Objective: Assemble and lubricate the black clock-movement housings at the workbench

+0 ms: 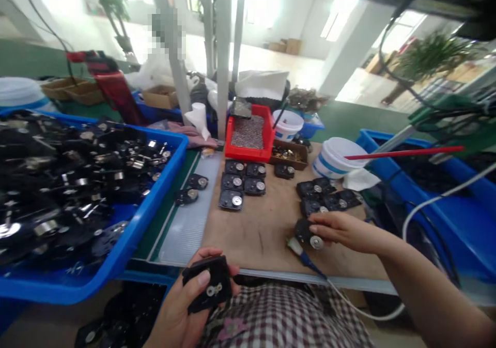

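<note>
Clamps black unit (221, 273) in left hand (182, 306); pinches disc-bearing unit (304, 231) in right hand (343, 230), over counter (251, 239).
Looks stiff, fairly light, probably slightly slippery; likely best taken by side edges, sparing pale wheels (211, 290) just beside left thumb and metal disc (316, 242) just below right fingertips, perhaps fragile.

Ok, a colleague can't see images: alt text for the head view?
A person's left hand holds a black part; the right hand holds another at a brown work surface. A blue bin heaped with similar parts sits at left.
</note>
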### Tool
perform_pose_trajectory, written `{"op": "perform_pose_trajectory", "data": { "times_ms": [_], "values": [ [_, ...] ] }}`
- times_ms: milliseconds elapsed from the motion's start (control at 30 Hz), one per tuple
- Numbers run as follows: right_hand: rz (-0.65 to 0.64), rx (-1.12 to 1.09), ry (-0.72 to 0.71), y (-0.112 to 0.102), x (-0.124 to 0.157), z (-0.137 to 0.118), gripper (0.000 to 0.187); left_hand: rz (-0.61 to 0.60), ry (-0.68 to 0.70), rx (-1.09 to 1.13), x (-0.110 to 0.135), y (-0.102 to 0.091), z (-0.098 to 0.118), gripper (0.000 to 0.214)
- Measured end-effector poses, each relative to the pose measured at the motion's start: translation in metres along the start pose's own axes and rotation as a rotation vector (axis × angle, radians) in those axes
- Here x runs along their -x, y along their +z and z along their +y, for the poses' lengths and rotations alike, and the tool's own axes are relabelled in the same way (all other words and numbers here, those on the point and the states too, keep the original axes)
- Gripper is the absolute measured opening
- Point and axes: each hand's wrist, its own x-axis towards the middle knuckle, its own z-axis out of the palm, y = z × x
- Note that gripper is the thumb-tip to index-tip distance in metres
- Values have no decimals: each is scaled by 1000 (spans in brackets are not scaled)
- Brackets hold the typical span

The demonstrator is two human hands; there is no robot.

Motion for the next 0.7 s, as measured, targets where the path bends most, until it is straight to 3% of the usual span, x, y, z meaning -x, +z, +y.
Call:
{"op": "perform_pose_trajectory", "data": {
  "times_ms": [133, 267, 333, 533, 700],
  "values": [
    [177, -73, 157, 30, 41, 48, 26, -6, -76, 36, -3, 23, -11, 31],
    [482, -59, 255, 50, 51, 53, 27, -26, -119, 62, -6, 40, -30, 34],
    [561, -37, 265, 59, 55, 50, 28, -46, -145, 57, -8, 45, -39, 33],
    [546, -13, 187, 87, 51, 48, 20, -101, -199, 3, -11, 57, -61, 34],
    [568, -60, 124, 87, 60, 40, 25, -114, -204, -13, -10, 67, -73, 34]
  ]
}}
